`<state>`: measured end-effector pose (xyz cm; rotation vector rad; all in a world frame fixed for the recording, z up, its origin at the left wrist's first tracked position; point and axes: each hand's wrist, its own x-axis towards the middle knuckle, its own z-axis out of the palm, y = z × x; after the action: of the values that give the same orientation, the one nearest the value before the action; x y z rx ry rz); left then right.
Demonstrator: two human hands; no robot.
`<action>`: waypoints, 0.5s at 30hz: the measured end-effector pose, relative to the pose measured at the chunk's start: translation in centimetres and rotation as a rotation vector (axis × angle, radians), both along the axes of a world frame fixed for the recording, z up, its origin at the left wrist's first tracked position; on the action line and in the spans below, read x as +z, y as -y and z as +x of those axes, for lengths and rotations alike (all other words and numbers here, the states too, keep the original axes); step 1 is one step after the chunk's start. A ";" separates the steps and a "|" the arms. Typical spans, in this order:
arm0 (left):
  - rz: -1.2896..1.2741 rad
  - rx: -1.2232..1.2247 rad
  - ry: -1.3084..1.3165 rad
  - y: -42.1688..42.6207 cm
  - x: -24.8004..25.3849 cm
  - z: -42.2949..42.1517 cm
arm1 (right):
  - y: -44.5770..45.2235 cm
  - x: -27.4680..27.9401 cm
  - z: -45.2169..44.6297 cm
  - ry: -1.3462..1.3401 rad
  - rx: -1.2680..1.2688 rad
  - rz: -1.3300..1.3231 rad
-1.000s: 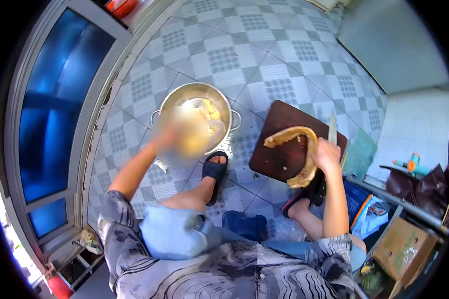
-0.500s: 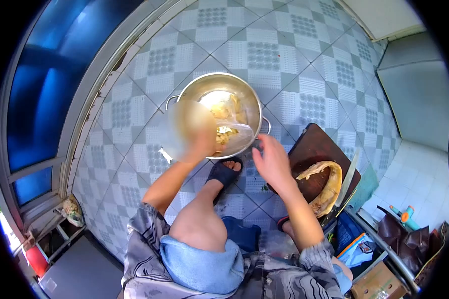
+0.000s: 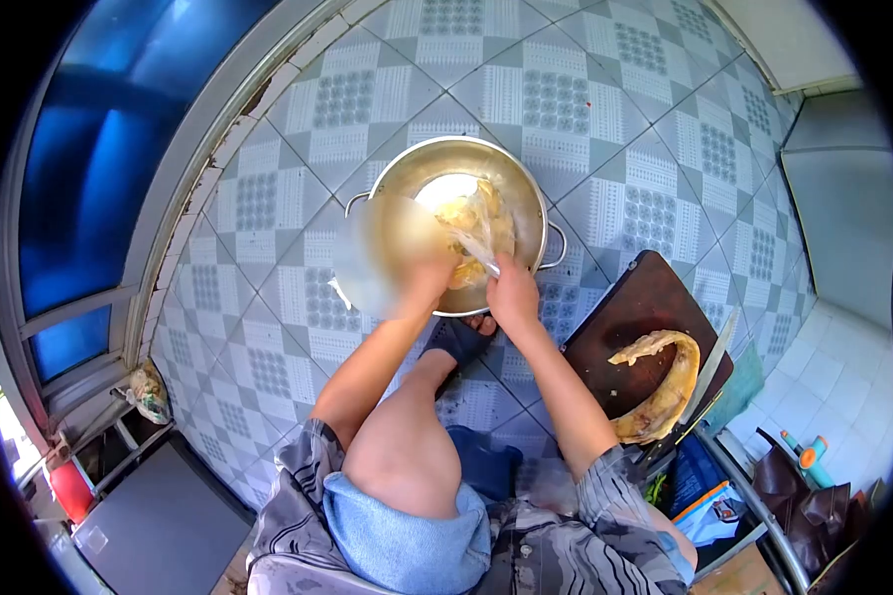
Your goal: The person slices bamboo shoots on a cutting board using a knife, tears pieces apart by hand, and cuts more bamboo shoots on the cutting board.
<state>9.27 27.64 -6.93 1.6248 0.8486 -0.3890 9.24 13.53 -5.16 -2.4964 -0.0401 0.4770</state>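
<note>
A wide steel pot with two side handles stands on the floor in front of me. Inside it lies a clear plastic bag with yellowish chunks that look like meat or fat. My right hand is closed on the bag's edge at the pot's near right side. My left hand reaches over the near left rim, close to the bag; a blurred patch hides its fingers. To the right, a curved yellowish slab of meat rests on a dark cutting board.
A knife lies along the board's right edge. My sandalled foot is just below the pot. A metal rack with bags is at lower right, a grey box at lower left. Tiled floor surrounds the pot.
My right hand has moved left from beside the pot's right handle to its near rim and taken hold of the plastic bag. The bag is now gathered and lifted toward that hand.
</note>
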 end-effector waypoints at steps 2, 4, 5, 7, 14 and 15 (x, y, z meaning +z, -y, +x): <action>-0.118 0.201 -0.034 0.6 -2.8 0.4 | 0.0 -0.4 -0.3 0.028 -0.081 0.164; -0.230 0.144 -0.074 0.6 -2.8 0.9 | 0.0 -1.0 -0.2 0.085 -0.189 0.256; -0.343 0.085 -0.113 0.7 -2.7 1.2 | 0.1 -1.3 -0.1 0.143 -0.297 0.347; -0.149 -0.120 -0.117 0.5 -1.6 1.7 | 0.6 -1.2 0.9 0.046 -0.383 0.474; 0.842 -0.603 0.255 -0.9 -3.0 -1.0 | 1.2 0.2 3.3 -0.320 -0.745 1.140; 0.842 -0.605 0.252 -0.9 -2.4 -0.8 | 1.3 0.4 3.4 -0.331 -0.749 1.181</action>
<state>8.43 28.58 -9.29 2.6598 0.2999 -0.2326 12.60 12.27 -4.80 -1.1278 0.5553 0.3604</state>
